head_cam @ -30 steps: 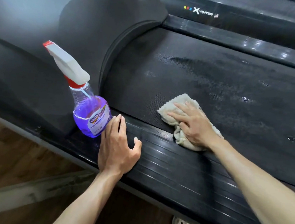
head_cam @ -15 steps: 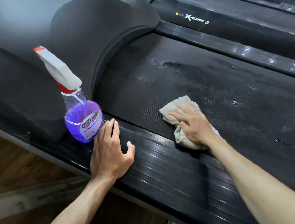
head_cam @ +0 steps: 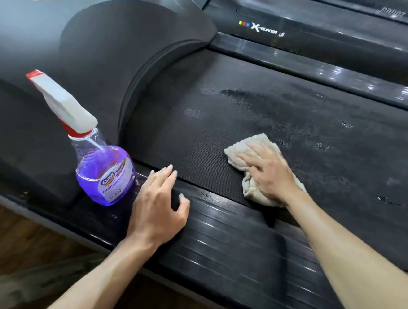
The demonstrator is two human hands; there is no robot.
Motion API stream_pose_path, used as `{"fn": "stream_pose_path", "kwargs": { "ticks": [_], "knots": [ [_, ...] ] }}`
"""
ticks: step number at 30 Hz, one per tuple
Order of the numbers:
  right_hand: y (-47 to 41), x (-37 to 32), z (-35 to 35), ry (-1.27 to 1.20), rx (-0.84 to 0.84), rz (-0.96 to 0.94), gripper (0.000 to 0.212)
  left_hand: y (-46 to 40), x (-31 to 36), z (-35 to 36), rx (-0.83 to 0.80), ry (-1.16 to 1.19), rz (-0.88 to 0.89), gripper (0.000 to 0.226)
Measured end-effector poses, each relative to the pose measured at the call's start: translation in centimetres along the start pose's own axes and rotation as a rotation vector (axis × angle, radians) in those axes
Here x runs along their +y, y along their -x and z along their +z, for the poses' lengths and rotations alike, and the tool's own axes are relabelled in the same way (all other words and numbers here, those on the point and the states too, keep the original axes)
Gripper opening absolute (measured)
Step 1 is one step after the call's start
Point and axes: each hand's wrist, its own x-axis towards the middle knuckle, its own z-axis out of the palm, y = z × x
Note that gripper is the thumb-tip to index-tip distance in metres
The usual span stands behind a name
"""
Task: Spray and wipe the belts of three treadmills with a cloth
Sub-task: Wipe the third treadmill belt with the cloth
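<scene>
Now a cloth (head_cam: 252, 156) is pressed flat on the treadmill belt (head_cam: 262, 120) while the other hand rests on the side rail (head_cam: 240, 236).

Straight fingers (head_cam: 249, 158) of the right hand (head_cam: 269, 174) are laid spread over the crumpled beige cloth, holding it down on the belt's near edge; nothing is pinched. Relaxed, slightly parted fingers (head_cam: 164, 178) of the left hand (head_cam: 157, 207) are rested on the ribbed rail, their tips reaching the belt's edge, with nothing held. A spray bottle (head_cam: 105, 168) of purple liquid is stood upright on the rail just left of the left hand, at the belt's front corner beside the motor cover (head_cam: 88, 53). Wet streaks and droplets (head_cam: 322, 145) are seen across the belt beyond the cloth. A second treadmill (head_cam: 332, 30) is set alongside the belt's far side.
</scene>
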Motion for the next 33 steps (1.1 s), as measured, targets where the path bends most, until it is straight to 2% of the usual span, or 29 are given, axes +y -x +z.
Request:
{"fn": "stream_pose_path", "kwargs": {
  "ticks": [1,3,5,8,10,13,16,19,23,25,29,31,33],
  "knots": [
    [-1.6,0.4,-0.3,0.003,0.022,0.044,0.073,-1.3,0.4,0.3,-0.026,0.011,-0.009,0.060],
    [-5.3,-0.7,-0.3,0.008,0.024,0.099,0.058,-4.4,0.5,1.1,-0.075,-0.021,-0.039,0.061],
    [-7.4,-2.8,0.3,0.001,0.019,0.071,0.048,-7.3,-0.2,1.7,-0.090,-0.101,-0.086,0.067],
    [-4.3,-3.3,1.1,-0.072,-0.025,-0.073,0.048,-10.9,-1.1,2.4,-0.090,-0.161,-0.137,0.075],
    [-0.8,-1.4,0.8,-0.107,-0.026,-0.129,0.058,-12.6,-1.4,3.0,-0.094,-0.158,-0.152,0.079],
    [-2.3,2.1,-0.4,-0.059,0.007,-0.002,0.055,-13.7,-2.0,4.0,-0.131,-0.245,-0.116,0.082],
    [-8.3,1.5,-0.6,-0.066,0.026,0.118,0.058,-13.6,-2.4,5.0,-0.123,-0.342,-0.096,0.082],
    [-10.3,-1.2,0.4,-0.061,0.014,0.041,0.056,-13.7,-2.8,5.4,-0.125,-0.362,-0.089,0.081],
    [-3.6,-0.3,0.5,-0.120,-0.015,-0.145,0.058,-13.6,-3.0,5.5,-0.091,-0.374,-0.087,0.088],
    [-2.7,2.3,-0.1,-0.123,0.011,-0.098,0.061,-13.7,-3.0,5.7,-0.080,-0.377,-0.080,0.090],
    [-9.9,2.7,-1.2,-0.058,0.052,0.079,0.056,-13.7,-2.9,5.8,-0.082,-0.388,-0.089,0.090],
    [-12.8,0.0,-0.8,-0.057,0.056,0.080,0.046,-13.8,-3.0,5.8,-0.080,-0.395,-0.082,0.090],
    [-12.2,-1.7,0.0,-0.033,0.027,0.011,0.046,-13.8,-2.9,5.9,-0.082,-0.397,-0.083,0.090]
  ]
}}
